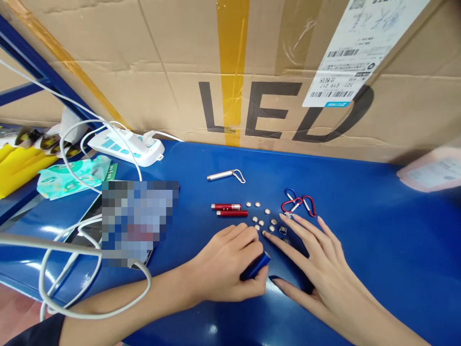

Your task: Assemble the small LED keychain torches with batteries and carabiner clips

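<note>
My left hand [226, 266] is closed around a small blue tube [255, 265], one end sticking out past the thumb. My right hand [317, 262] lies flat on the blue table [378, 230] with fingers stretched out. Its fingertips touch several small silver button cells [262, 217] scattered in front of both hands. Two red tubes [227, 210] lie side by side just left of the cells. A silver tube with a clip [225, 175] lies farther back. Red and blue carabiner clips [298, 203] sit right of the cells.
A big cardboard box marked LED [273, 72] walls off the back. A white power strip [126, 146] with white cables, a phone [90, 228], a green packet [74, 174] and yellow packaging [18, 166] crowd the left. A pink-edged packet [432, 173] lies at the right.
</note>
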A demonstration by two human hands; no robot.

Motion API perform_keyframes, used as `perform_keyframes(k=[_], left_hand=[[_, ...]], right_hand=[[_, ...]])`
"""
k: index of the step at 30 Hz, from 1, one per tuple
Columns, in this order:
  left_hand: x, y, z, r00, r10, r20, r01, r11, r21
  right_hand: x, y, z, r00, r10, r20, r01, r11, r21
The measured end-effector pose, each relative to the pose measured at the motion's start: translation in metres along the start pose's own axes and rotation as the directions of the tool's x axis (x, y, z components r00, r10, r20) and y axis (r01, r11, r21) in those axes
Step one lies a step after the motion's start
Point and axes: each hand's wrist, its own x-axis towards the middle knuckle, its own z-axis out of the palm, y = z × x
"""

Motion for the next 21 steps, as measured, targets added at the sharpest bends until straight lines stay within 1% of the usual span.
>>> perform_keyframes(k=[3, 6, 10, 15, 19, 21], left_hand=[[0.000, 0.000, 0.000, 1.000, -0.002, -0.014, 0.003, 1.000, 0.021], [0.000, 0.001, 0.000, 1.000, -0.008, -0.027, 0.009, 1.000, 0.028], [0.000, 0.005, -0.001, 1.000, 0.011, -0.025, -0.011, 1.000, -0.006], [-0.001, 0.010, 0.001, 0.997, 0.070, -0.045, -0.073, 0.994, -0.077], [0.000, 0.010, 0.002, 0.993, 0.100, -0.066, -0.105, 0.992, -0.069], [0.001, 0.010, 0.003, 0.990, 0.106, -0.088, -0.111, 0.993, -0.051]], right_hand=[[-0.001, 0.000, -0.001, 1.000, 0.003, -0.017, -0.003, 1.000, 0.005], [-0.001, 0.000, 0.000, 1.000, 0.007, -0.004, -0.007, 1.000, 0.009], [0.000, 0.000, 0.000, 1.000, 0.007, 0.005, -0.007, 1.000, 0.008], [0.002, 0.001, -0.004, 0.998, 0.021, -0.053, -0.017, 0.998, 0.065], [0.002, 0.000, -0.006, 0.989, 0.078, -0.128, -0.053, 0.982, 0.182], [0.001, 0.000, -0.006, 0.986, 0.095, -0.138, -0.064, 0.975, 0.211]])
